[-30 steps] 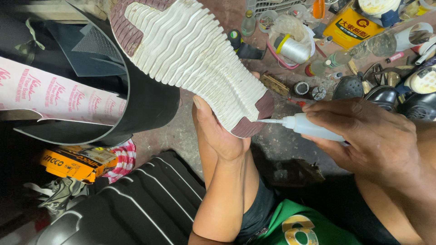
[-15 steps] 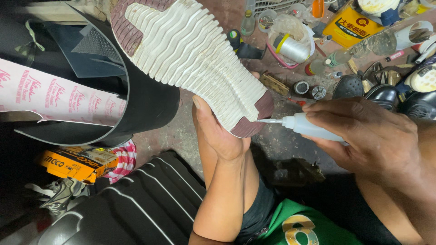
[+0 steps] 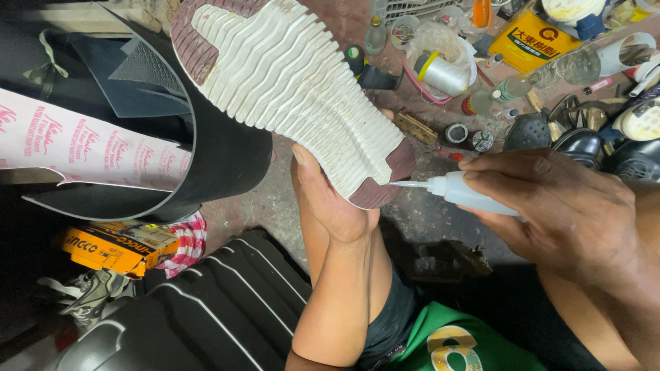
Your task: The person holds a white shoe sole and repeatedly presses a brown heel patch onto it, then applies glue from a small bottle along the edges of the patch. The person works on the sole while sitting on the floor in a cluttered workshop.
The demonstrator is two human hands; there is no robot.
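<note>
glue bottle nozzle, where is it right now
In the head view, right of centre: the white glue bottle sits in the right hand, its nozzle touching the maroon heel edge of the shoe sole held by the left hand.

Single head view, looking steeply down, close.

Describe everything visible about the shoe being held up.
The white wavy-ribbed rubber shoe sole faces the camera, with maroon patches at heel and toe. It is tilted diagonally, one maroon end upper left and the other lower right. The left hand grips it from below near the lower end. The thin nozzle of the translucent white squeeze bottle, held by the right hand, meets that end's edge.
</note>
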